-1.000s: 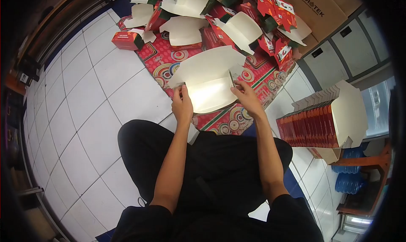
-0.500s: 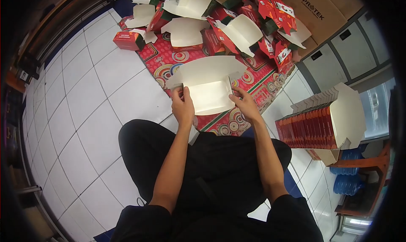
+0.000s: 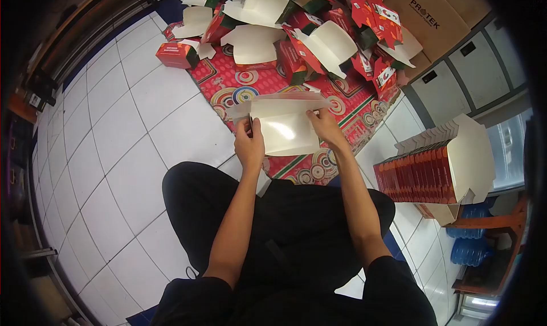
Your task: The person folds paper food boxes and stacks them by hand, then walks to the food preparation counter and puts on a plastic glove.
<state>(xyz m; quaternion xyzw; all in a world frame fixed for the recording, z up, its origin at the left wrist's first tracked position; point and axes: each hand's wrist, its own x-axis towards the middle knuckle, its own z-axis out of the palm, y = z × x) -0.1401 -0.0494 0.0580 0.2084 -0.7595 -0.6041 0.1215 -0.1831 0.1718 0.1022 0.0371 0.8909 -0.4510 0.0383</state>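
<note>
Between my hands is a cardboard box [image 3: 282, 133], its white inside facing up and its lid flap raised along the far side. My left hand [image 3: 249, 141] grips the box's left wall, thumb inside and fingers outside. On the right, my right hand [image 3: 326, 126] pinches the upper right corner, close to where the lid flap meets the side. The box is held over a red patterned mat [image 3: 228, 87] in front of my crossed legs. Its printed outside is hidden from me.
A heap of red and green folded boxes [image 3: 256, 47] lies on the far part of the mat. At right stands a nested stack of red boxes [image 3: 416, 175]. Behind are brown cartons [image 3: 427, 15] and grey drawers [image 3: 433, 87]. Blue water bottles [image 3: 470, 251] sit at lower right.
The lid flap has tipped up from lying back, so it looks narrower. My right hand has moved up along the right side to the corner. My left hand keeps its grip.
</note>
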